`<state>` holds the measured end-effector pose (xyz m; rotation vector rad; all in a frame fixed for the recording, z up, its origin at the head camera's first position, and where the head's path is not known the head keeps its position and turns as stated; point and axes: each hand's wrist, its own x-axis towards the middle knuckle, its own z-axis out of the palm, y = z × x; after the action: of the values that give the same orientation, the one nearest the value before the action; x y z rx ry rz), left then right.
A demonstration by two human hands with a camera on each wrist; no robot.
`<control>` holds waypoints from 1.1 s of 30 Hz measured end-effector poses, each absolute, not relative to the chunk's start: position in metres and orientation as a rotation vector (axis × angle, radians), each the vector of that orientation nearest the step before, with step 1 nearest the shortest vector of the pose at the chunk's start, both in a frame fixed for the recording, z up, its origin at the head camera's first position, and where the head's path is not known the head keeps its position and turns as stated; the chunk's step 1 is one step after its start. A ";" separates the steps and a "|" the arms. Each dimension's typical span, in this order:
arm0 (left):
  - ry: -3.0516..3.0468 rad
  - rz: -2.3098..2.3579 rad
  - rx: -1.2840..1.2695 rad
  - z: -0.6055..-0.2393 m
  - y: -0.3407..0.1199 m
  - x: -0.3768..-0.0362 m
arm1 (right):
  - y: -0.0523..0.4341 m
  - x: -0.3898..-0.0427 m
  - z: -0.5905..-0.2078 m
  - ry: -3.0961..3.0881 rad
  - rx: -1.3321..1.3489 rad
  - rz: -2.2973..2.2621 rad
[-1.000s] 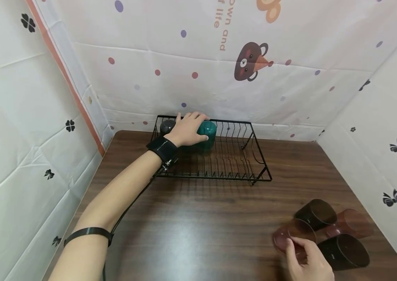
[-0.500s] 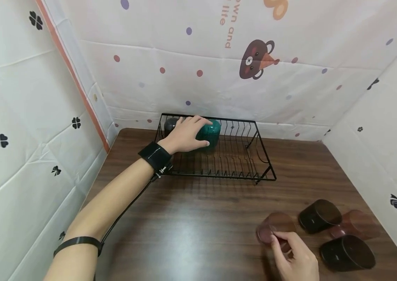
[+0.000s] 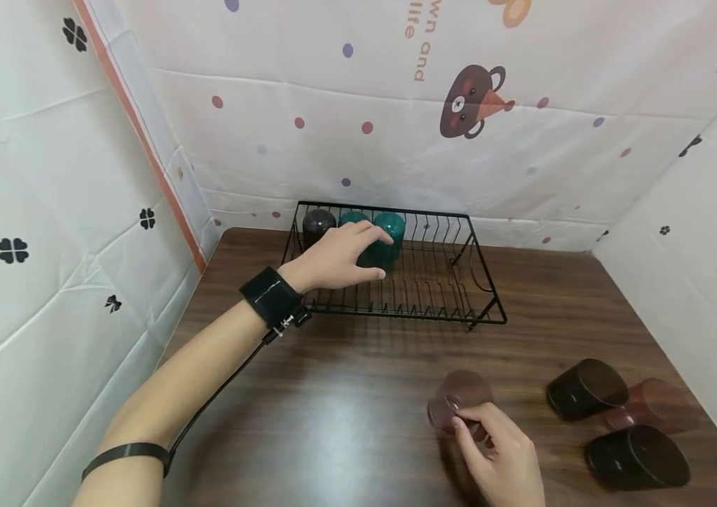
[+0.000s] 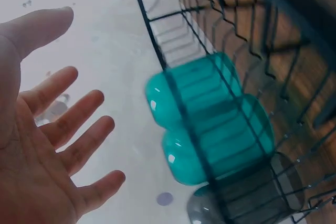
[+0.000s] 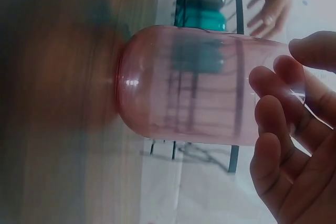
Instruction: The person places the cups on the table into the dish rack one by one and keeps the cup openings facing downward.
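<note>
The left arm is stretched forward, a black band worn at the wrist and another near the elbow. The left hand (image 3: 336,260) is held open, fingers spread and nearly straight. The right hand (image 3: 501,458) is kept low, its fingers curled in a pinch.

Dark brown wood surface (image 3: 346,394). Black wire rack (image 3: 460,282) sits on it at 12 o'clock, w/ cups inside. At 4 o'clock, 3 cups lie on their sides close together: dark cup (image 3: 587,389), pink cup (image 3: 656,415), 2nd dark cup (image 3: 637,458). Pink cup near 5 o'clock (image 3: 460,401).
</note>
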<state>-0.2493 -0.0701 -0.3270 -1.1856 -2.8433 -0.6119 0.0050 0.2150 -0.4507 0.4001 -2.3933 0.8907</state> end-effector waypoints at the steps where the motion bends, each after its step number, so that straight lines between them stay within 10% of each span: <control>1: -2.833 -0.606 -1.207 -0.326 -0.069 -0.245 | 0.212 0.004 -0.451 -2.396 0.416 0.899; 16: -2.759 -0.879 -1.572 -0.345 -0.072 -0.149 | 0.178 -0.010 -0.448 -2.445 0.619 1.006; 33: -3.060 -1.154 -1.322 -0.423 -0.094 -0.100 | 0.153 -0.020 -0.449 -2.383 0.801 1.094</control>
<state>-0.1004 -0.0944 -0.4229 -1.3216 -3.0604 -1.1535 -0.0201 0.1534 -0.4487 0.8011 -2.3828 1.0944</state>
